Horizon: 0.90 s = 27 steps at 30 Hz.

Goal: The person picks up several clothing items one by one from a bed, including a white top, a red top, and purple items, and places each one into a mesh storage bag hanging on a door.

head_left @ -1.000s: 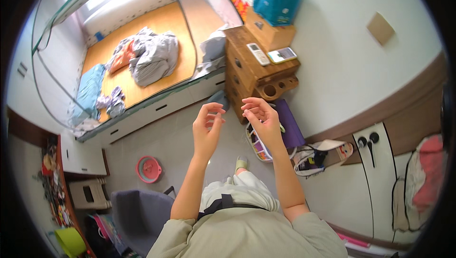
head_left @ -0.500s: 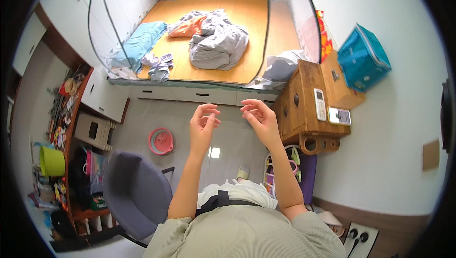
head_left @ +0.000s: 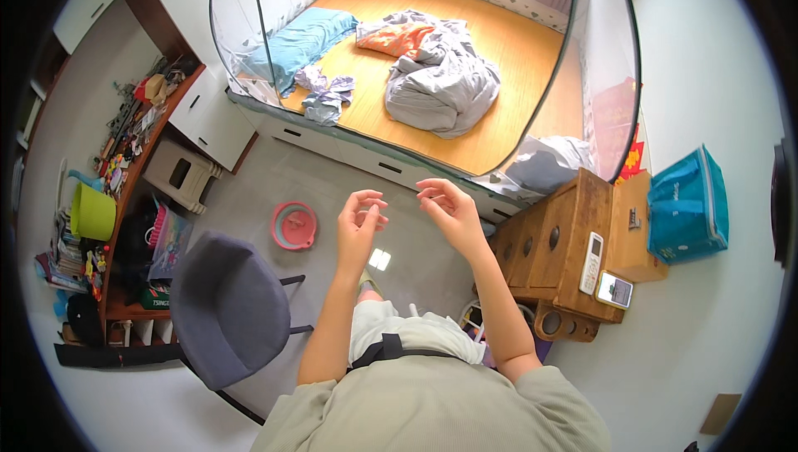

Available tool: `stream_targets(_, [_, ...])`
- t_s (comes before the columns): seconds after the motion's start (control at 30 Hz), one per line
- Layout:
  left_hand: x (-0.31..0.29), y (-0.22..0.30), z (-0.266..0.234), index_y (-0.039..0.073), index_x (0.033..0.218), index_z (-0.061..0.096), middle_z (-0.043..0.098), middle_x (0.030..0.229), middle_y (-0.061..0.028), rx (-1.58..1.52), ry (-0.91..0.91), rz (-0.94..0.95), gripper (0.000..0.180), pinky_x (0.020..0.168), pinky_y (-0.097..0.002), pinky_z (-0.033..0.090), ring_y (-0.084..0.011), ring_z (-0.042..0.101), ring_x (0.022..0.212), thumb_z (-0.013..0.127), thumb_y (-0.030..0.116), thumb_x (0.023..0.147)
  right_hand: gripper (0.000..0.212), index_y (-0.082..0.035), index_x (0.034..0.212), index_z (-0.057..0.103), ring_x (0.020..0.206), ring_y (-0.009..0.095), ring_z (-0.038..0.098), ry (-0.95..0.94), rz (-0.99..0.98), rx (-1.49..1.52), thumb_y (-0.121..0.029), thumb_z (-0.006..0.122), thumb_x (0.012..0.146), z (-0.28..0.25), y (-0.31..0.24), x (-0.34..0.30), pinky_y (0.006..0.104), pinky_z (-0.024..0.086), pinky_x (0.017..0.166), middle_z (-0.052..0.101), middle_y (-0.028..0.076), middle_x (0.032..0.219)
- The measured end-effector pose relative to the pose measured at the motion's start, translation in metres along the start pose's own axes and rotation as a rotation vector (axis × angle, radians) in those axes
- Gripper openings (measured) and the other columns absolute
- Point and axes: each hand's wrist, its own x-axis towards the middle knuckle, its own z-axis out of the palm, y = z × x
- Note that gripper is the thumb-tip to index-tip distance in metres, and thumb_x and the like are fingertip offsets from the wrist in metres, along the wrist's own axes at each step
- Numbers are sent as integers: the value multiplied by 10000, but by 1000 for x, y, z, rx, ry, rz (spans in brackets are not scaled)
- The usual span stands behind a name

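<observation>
My left hand [head_left: 360,221] is held up in front of me with fingers loosely curled and apart, nothing in it. Facing it across a gap, my right hand [head_left: 447,212] is raised the same way, also with nothing held. Neither hand touches anything. Below and left of my left hand, a pink and grey basin [head_left: 294,226] lies on the floor. Beyond both hands is a bed with a tan mat [head_left: 366,111]. On it lie a crumpled grey quilt [head_left: 440,90], an orange cloth [head_left: 397,39], a blue pillow [head_left: 303,40] and some rumpled pale clothing [head_left: 326,96].
A grey chair [head_left: 229,306] stands at my left, near a cluttered desk [head_left: 162,123] and a beige folding stool [head_left: 180,171]. At right, a wooden cabinet [head_left: 540,244] carries a white remote [head_left: 591,263], a phone [head_left: 614,289] and a teal bag [head_left: 688,207]. A net frame [head_left: 638,78] surrounds the bed.
My view has turned, so the bed and cabinet sit further right and tilted. My foot has shifted on the floor. Both hands keep nearly the same raised, loosely curled pose.
</observation>
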Motion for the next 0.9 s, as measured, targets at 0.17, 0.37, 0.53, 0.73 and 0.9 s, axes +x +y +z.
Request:
stream_targets(0.17, [58, 3, -40, 61, 1032, 541, 591, 910, -43, -33, -8, -26, 181, 632, -228, 467, -100, 578, 711, 484, 87, 862, 229, -32, 1040, 585, 770, 77, 575, -32, 6, -19, -91, 568, 820, 34, 18, 59, 221, 461, 691, 602, 37, 871])
stream_targets(0.37, [138, 16, -108, 61, 1034, 540, 595, 914, -46, 32, -43, -10, 182, 641, -233, 468, -100, 574, 718, 472, 91, 869, 220, -7, 1057, 568, 819, 89, 572, -45, 47, 11, -80, 549, 850, 88, 19, 139, 223, 466, 755, 592, 43, 923])
stream_targets(0.53, [192, 16, -158, 58, 1026, 543, 598, 912, -49, 49, -49, -54, 176, 641, -234, 469, -98, 573, 715, 468, 89, 870, 239, -23, 1051, 582, 782, 85, 575, 14, 14, 61, -86, 548, 823, 133, 30, 196, 215, 453, 716, 600, 41, 903])
stream_targets(0.73, [237, 4, -197, 61, 1022, 546, 598, 908, -47, 38, -22, -98, 174, 643, -235, 472, -98, 573, 716, 458, 80, 872, 238, -19, 1045, 586, 789, 92, 587, 19, 56, 51, -105, 557, 825, 156, 56, 247, 210, 452, 703, 606, 46, 905])
stream_targets(0.9, [271, -9, -225, 62, 1018, 547, 598, 908, -45, 29, 31, -141, 170, 643, -239, 475, -98, 574, 717, 458, 80, 874, 227, -17, 1026, 596, 783, 102, 592, -3, 58, 15, -121, 558, 828, 169, 76, 297, 221, 455, 693, 612, 50, 890])
